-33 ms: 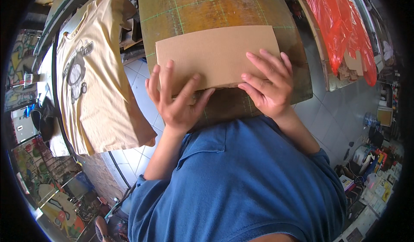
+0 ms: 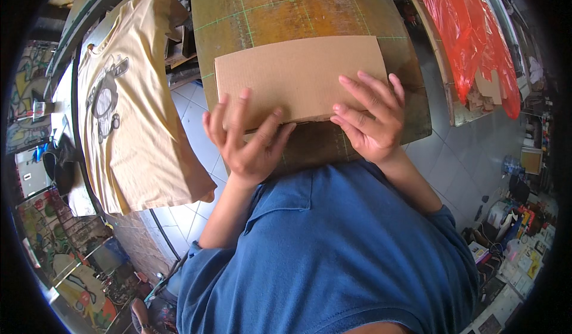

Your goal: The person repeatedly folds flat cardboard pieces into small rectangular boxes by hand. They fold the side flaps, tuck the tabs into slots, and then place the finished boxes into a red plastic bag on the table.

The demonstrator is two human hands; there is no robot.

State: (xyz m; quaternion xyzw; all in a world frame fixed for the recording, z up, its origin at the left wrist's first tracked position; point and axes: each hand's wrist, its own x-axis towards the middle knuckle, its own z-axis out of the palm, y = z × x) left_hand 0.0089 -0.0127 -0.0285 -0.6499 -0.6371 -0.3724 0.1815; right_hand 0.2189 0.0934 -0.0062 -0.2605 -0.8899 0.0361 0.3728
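On the bench (image 2: 322,15) | cardboard (image 2: 298,75), long axis left-right | left hand (image 2: 245,155), right hand (image 2: 378,132) at near edge, splayed, can't tell if gripping

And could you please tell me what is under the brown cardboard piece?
The green-lined worktop shows around the cardboard piece, which appears to rest on it; anything else beneath is covered from view.
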